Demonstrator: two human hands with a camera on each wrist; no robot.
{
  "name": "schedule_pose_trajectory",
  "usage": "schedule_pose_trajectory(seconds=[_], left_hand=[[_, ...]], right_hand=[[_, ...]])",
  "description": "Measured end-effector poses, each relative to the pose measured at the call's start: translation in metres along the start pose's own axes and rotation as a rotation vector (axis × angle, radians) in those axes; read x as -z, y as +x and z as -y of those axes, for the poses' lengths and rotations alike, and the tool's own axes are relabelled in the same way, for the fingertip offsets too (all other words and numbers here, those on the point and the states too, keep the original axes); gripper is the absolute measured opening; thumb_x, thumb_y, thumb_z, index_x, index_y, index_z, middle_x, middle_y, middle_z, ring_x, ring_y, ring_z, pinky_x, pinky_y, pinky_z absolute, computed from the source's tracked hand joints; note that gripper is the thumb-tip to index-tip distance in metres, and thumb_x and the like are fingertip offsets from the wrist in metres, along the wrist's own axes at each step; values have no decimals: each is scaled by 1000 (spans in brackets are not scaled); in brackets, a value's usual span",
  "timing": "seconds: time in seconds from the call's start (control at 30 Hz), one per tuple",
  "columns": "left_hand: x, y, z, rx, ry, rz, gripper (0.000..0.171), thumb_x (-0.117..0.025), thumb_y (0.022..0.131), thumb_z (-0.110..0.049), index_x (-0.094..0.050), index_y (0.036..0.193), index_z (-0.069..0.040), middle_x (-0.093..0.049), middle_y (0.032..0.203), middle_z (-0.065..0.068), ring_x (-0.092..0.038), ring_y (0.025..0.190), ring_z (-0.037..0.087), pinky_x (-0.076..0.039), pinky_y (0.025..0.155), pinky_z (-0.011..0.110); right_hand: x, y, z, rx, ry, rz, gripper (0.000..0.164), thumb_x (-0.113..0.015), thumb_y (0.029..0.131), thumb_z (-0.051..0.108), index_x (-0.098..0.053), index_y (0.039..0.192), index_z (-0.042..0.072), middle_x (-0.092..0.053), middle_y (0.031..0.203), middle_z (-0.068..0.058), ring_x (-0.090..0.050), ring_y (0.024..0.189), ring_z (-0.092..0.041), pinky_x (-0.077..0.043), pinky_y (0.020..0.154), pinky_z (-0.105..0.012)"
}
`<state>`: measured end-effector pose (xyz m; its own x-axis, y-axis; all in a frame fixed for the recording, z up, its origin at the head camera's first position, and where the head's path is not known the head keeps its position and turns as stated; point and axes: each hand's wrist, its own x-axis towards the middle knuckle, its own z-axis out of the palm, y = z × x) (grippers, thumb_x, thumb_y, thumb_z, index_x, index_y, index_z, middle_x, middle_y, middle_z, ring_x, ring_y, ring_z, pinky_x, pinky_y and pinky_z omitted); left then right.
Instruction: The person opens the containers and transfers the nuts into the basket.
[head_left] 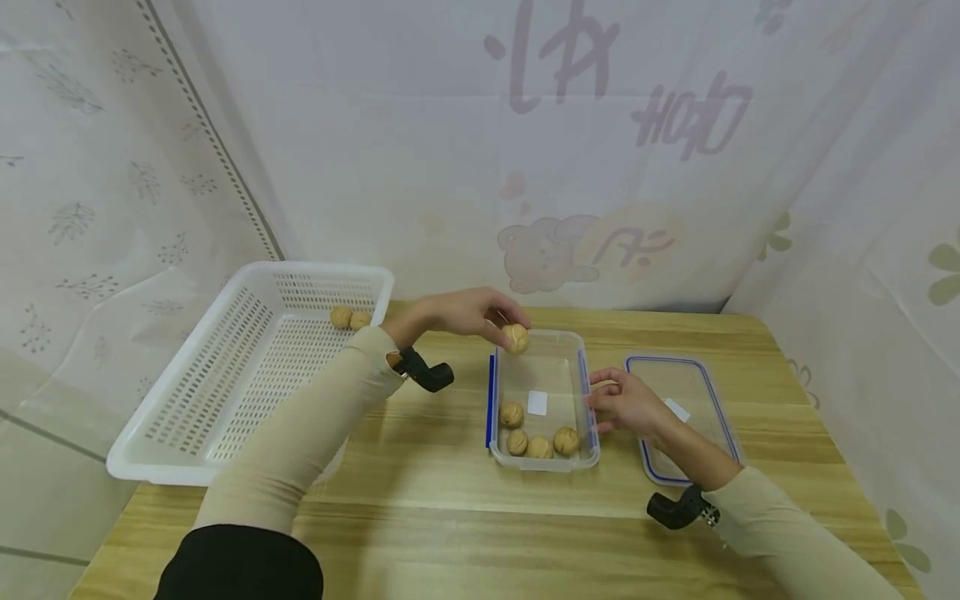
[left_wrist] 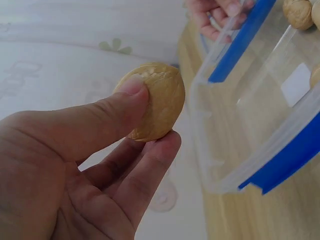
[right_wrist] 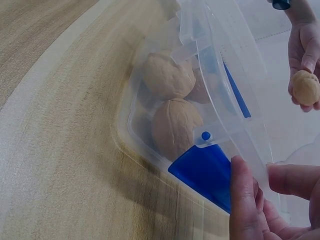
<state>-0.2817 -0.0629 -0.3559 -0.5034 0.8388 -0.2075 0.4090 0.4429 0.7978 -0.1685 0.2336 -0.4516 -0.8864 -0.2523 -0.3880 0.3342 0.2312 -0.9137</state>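
My left hand (head_left: 480, 315) pinches a walnut (left_wrist: 159, 102) between thumb and fingertips, just above the far left corner of a clear plastic container (head_left: 551, 373). Blue locking flaps (left_wrist: 245, 37) hang along that container's sides. Several walnuts (head_left: 539, 447) lie inside it, gathered towards the near end around a white label (head_left: 537, 402). At the container's right wall is my right hand (head_left: 626, 406). In the right wrist view its thumb and fingers (right_wrist: 242, 187) pinch the rim from both sides, beside a blue flap (right_wrist: 205, 172).
To the left stands a large white slotted basket (head_left: 176, 475), with two walnuts (head_left: 341, 317) in its far right corner, partly behind my left arm. Right of the container, a clear lid (head_left: 693, 383) with a blue seal lies on the wooden table (head_left: 480, 550). Printed curtains (head_left: 405, 167) surround the table.
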Motion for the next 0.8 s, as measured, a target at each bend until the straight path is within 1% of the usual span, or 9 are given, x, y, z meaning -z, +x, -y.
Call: schedule_pose_trajectory(seconds=[0.2, 0.3, 0.4, 0.53, 0.67, 0.77, 0.8], left_hand=[[15, -18, 3, 1, -39, -75, 43, -73, 95, -8, -60, 135, 3, -64, 129, 11, -62, 120, 25, -51, 101, 35], [20, -25, 6, -6, -32, -106, 41, -72, 96, -8, -60, 134, 2, -65, 126, 11, -62, 119, 26, -51, 100, 36], [24, -33, 10, -8, -20, -140, 40, -71, 96, -8, -61, 134, 1, -65, 126, 11, -62, 118, 26, -51, 101, 38], [29, -45, 14, 17, -37, -195, 40, -71, 97, -8, -61, 135, 1, -65, 128, 12, -61, 119, 27, -51, 101, 40], [34, -61, 18, 62, -87, -253, 41, -69, 98, -10, -60, 137, -2, -63, 130, 12, -60, 121, 27, -51, 101, 42], [39, -73, 23, 70, -109, -296, 42, -68, 99, -11, -58, 139, -2, -61, 133, 13, -58, 123, 29, -50, 101, 41], [41, -77, 24, 69, -114, -310, 42, -68, 99, -10, -57, 139, -1, -60, 133, 14, -58, 123, 29, -50, 102, 43]], right_hand=[[0, 1, 0, 7, -5, 4, 42, -62, 99, 0, -41, 135, -8, -62, 96, -9, -62, 84, -17, -62, 68, -32], [0, 1, -1, 6, -1, 2, 42, -62, 99, 0, -41, 135, -8, -62, 96, -8, -62, 84, -17, -62, 68, -32], [0, 1, -1, 5, 2, 1, 42, -62, 99, 0, -41, 135, -7, -62, 95, -8, -62, 84, -16, -62, 67, -32], [0, 2, -2, 7, -3, -5, 42, -62, 99, 1, -41, 135, -7, -63, 95, -8, -62, 83, -16, -62, 67, -32], [-1, 1, -1, 9, -4, -5, 43, -63, 99, 1, -41, 135, -7, -63, 96, -8, -62, 83, -16, -62, 68, -32], [-1, 1, -1, 9, -2, -4, 42, -63, 99, 1, -41, 135, -7, -63, 96, -8, -62, 83, -16, -62, 68, -32], [0, 1, -1, 9, -2, -5, 42, -63, 99, 1, -41, 135, -7, -62, 95, -8, -62, 83, -16, -62, 68, -32]])
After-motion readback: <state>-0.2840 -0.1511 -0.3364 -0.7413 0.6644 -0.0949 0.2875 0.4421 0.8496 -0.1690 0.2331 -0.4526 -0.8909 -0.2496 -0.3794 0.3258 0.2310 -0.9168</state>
